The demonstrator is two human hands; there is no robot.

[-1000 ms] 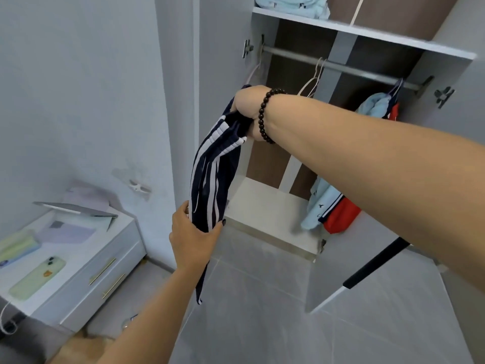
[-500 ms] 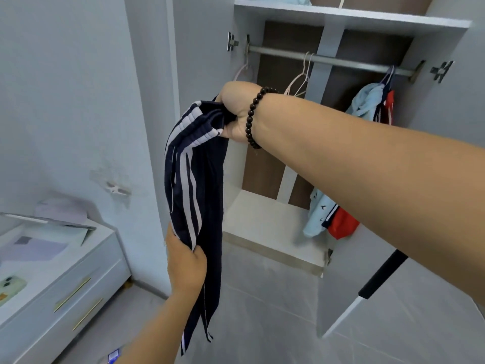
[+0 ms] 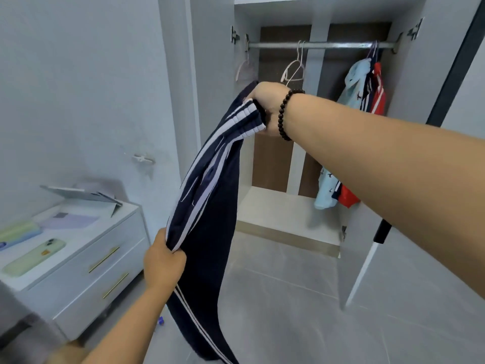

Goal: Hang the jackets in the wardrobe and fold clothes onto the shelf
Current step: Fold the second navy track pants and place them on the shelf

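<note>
Raised since the earlier frame, right hand (image 3: 266, 107) clenched on the navy striped garment (image 3: 210, 195) (white side stripes), left hand (image 3: 164, 261) gripping it lower down, stretched before the open wardrobe (image 3: 275, 206), empty hangers (image 3: 294, 67) on the rail (image 3: 328, 45).

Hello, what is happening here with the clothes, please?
A person stands at an open wardrobe holding a navy striped garment stretched between both hands. The right hand grips its upper end, the left hand grips it lower down. Empty hangers and two hung jackets are on the rail.
</note>
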